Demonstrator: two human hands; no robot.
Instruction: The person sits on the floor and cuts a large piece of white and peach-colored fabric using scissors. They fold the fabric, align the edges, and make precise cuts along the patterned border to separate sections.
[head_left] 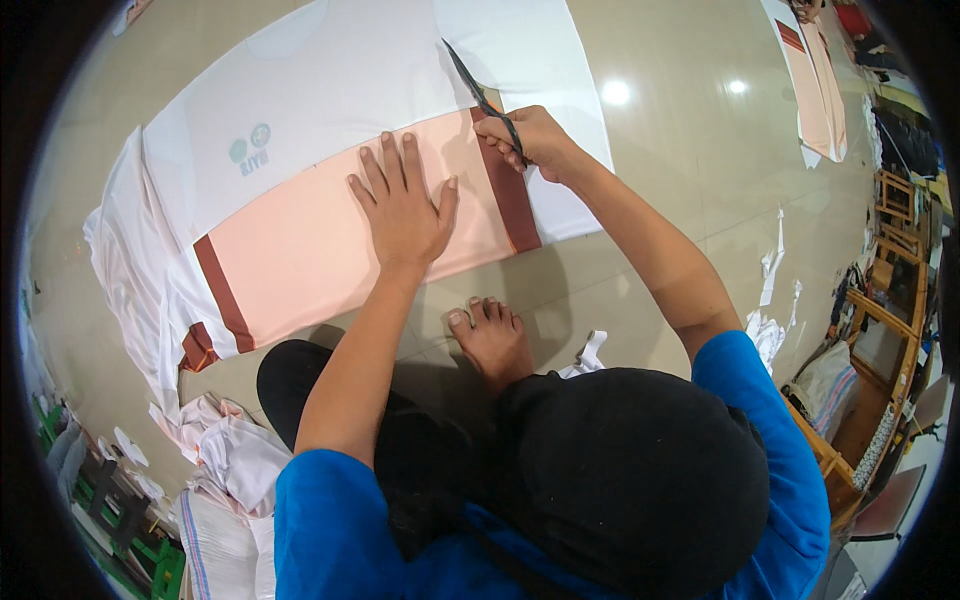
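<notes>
My left hand (408,215) lies flat with its fingers spread on a peach fabric panel (310,235) that has dark red-brown bands at both ends. Gripped in my right hand (535,140) is a pair of dark scissors (466,75), its blades pointing away and to the left. The scissors cross the far right corner of the panel, by the right red-brown band (508,185). Beneath and beyond the panel spreads white fabric (370,80) with a faint green and grey print.
My bare foot (493,345) is on the tiled floor close to the panel's near edge. White scraps (768,330) lie at the right, and bunched fabric (235,450) at the lower left. Another peach-and-white piece (818,90) lies at the far right. A wooden frame (890,320) stands along the right.
</notes>
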